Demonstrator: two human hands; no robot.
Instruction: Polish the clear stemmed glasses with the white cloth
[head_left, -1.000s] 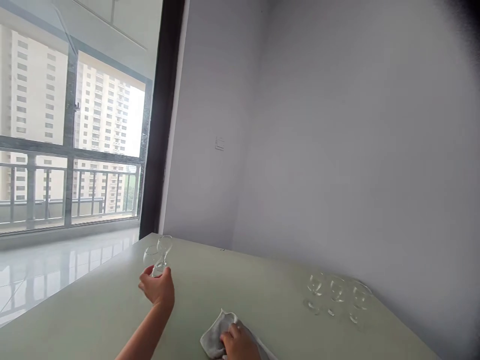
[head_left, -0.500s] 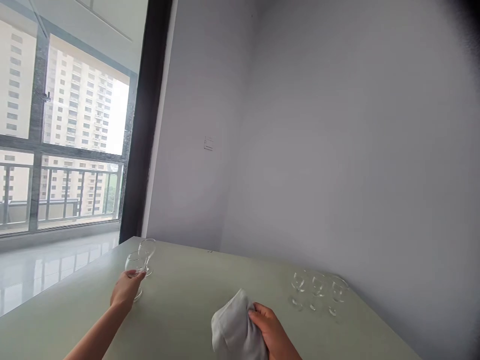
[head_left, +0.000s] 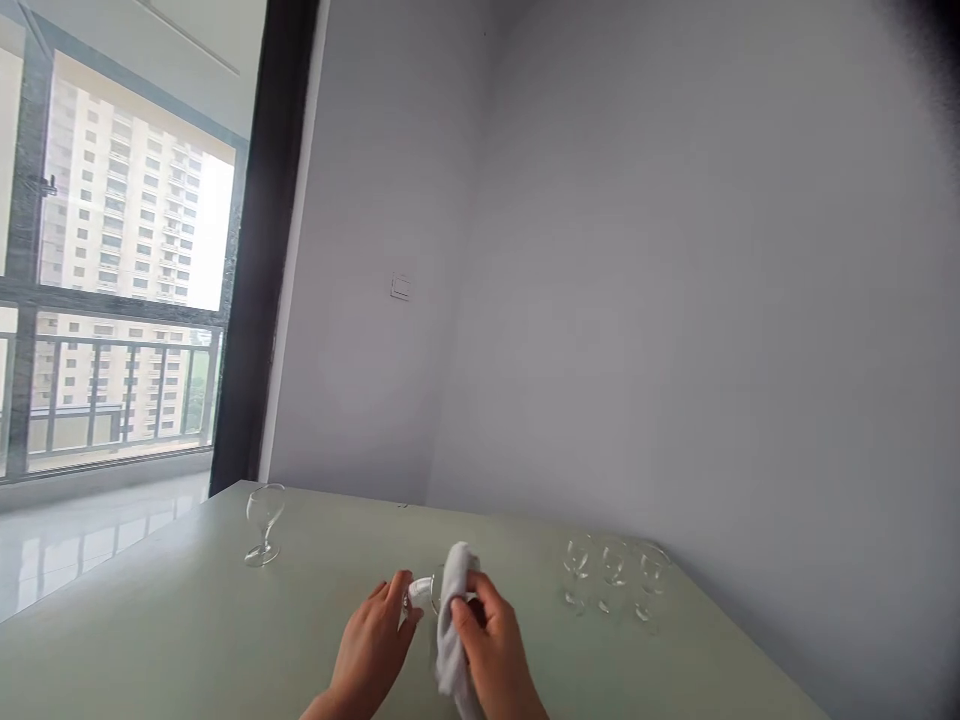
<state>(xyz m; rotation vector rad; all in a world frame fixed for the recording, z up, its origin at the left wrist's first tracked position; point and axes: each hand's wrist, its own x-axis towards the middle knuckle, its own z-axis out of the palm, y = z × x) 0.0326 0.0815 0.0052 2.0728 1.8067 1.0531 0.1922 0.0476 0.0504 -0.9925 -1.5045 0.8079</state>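
Observation:
Tipped on its side over the table, a stemmed glass [head_left: 422, 591] is held between my hands. My left hand [head_left: 373, 640] is closed around its foot and stem end. A white cloth [head_left: 452, 625] is pinched in my right hand [head_left: 491, 640] and lies against the bowl, covering most of it. Whether the cloth reaches inside the bowl, I cannot tell. Another stemmed glass [head_left: 264, 520] stands upright at the table's far left.
Three stemmed glasses [head_left: 613, 570] stand in a row at the right, near the back edge of the pale green table [head_left: 247, 660]. Grey walls [head_left: 600, 300] rise behind it. A window [head_left: 112, 250] is at the left.
My left hand has carried the glass from the left to the middle and turned it sideways. The cloth in my right hand has come up against its bowl. The view has shifted slightly right.

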